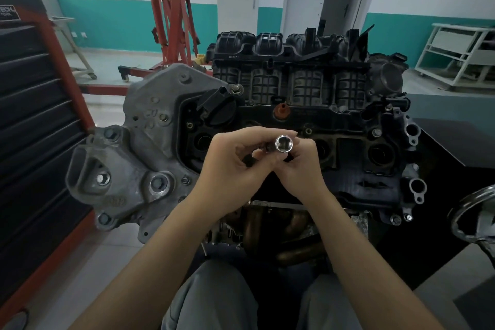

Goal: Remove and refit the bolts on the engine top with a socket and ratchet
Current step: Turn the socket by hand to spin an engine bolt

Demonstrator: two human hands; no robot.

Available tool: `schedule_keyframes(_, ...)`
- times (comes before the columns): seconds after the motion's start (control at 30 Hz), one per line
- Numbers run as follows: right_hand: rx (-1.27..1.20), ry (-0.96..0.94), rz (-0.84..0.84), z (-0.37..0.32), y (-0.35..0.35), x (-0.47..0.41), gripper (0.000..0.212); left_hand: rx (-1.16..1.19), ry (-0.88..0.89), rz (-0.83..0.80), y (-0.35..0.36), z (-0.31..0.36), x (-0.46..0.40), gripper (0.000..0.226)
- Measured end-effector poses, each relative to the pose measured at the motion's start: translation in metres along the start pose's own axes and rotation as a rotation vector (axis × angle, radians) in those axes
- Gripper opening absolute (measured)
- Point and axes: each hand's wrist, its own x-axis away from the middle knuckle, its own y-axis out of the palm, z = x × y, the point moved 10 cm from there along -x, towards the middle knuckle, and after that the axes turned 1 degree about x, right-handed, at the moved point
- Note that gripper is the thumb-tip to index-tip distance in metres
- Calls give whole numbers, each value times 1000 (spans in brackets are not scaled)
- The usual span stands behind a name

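- Socket [284, 144], a shiny chrome one, is held up above the middle of the engine top [356, 142], its open end turned toward the camera so the hollow inside shows.
- Right hand [300, 166] has its fingers and thumb curled round the socket from below and from the right.
- Left hand [233, 161] is curled as well, its fingertips meeting the dark tool end just left of the socket; a black piece [249, 161] juts out under the palm, and whether it is the ratchet handle cannot be told.
- Both hands touch at the fingertips, and both forearms reach in from the bottom of the view.
- Engine top is a black cover with round wells in a row, partly hidden behind the hands.
- One bolt [376, 132] sits in the cover to the right of the hands, another [396, 220] near the cover's near right corner.
- Black oil filler cap [218, 110] stands up and left of the hands, with an orange plug [281, 111] just beyond them.
- Ribbed black intake manifold [294, 61] runs along the far side.
- Grey cast timing cover [139, 142] closes the left end of the engine.
- Red engine hoist [171, 16] stands on the floor behind.
- Black and red tool cabinet [34, 115] fills the left edge.
- Grey trouser knees [214, 297] show at the bottom.
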Motion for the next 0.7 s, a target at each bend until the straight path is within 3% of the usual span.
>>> schedule_keyframes(0.07,-1,10,24,2,-2,0,24,-100,21,10,0,3,-2,28)
schedule_keyframes(0.2,-24,-3,43,-3,-4,0,15,-353,197,173,-7,21,1,19)
schedule_keyframes(0.3,-27,-32,2,-9,0,-2,14,-304,201,168,-7,19,2,25)
schedule_keyframes(0.47,-57,22,40,-1,-4,0,15,-50,46,74,-3,2,1,30)
schedule_keyframes(0.7,-44,10,46,-5,-5,-1,13,-257,169,205,-9,17,2,29)
